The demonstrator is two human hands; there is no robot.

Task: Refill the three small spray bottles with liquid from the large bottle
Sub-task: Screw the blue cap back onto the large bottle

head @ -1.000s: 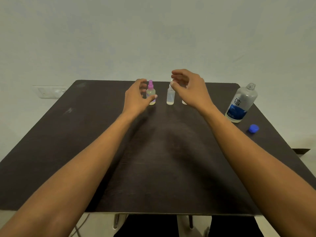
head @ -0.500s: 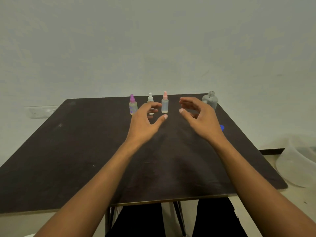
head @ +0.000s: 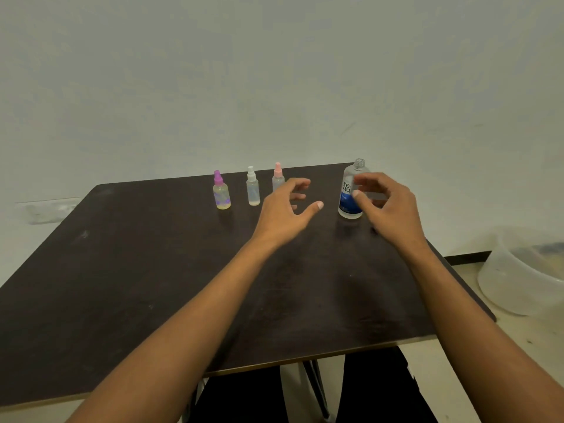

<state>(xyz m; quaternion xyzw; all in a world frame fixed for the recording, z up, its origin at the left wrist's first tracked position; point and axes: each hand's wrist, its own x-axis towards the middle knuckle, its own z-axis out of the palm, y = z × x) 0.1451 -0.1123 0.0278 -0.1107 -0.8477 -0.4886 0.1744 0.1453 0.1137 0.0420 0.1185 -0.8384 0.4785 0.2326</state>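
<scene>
Far side of the counter (head: 122,270), left to right: purple-capped spray bottle (head: 221,193), white-capped spray bottle (head: 253,190), pink-capped spray bottle (head: 277,178). All three are upright, capped, in a row, close but apart. They're small thin plastic, so probably light and tippy. Best pinched round the body while the pump top is twisted off.

Left hand (head: 285,213) hovers spread wide, holding nothing, and covers the pink one's lower half.

Large bottle (head: 351,193) stands upright further right, uncapped, clear with a blue label. Fill level unclear. It's likely the heaviest item, smooth and maybe slippery, and the open neck will spill if tipped early. Grip round the labelled middle.

Right hand (head: 387,209) is loosely curled, empty, just beside it. Its fingers overlap the bottle in view; blur hides any contact.

Versus half a second ago:
- Left hand was in front of the white-capped bottle; now it's at the pink.
- Large bottle was mostly hidden behind the right hand; now its label shows.
</scene>
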